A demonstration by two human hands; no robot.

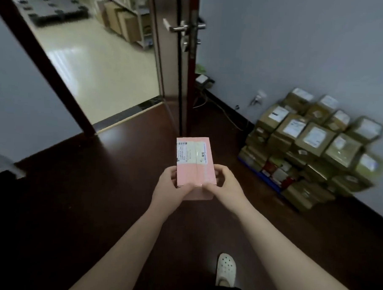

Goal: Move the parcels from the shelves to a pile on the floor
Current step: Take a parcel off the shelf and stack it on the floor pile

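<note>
parcel: pink rectangular cardboard box with white shipping label (194, 160), held out front above the dark wood floor (73, 205)
left hand (170, 183): gripping its near left edge
right hand (225, 185): gripping the near right corner
pile: brown taped cardboard parcels (313, 145) stacked against the right wall

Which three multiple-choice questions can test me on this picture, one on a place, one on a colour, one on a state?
1. Where is the pile of parcels?
A. in the doorway
B. on the floor by the right wall
C. on a table

2. What colour is the held parcel?
A. blue
B. black
C. pink

3. How is the door?
A. open
B. shut
C. taken off

Answers:
1 B, the pile rests against the wall at the right.
2 C, the box gripped by the left hand and right hand is pink.
3 A, it stands swung inward, edge toward the camera.
</note>
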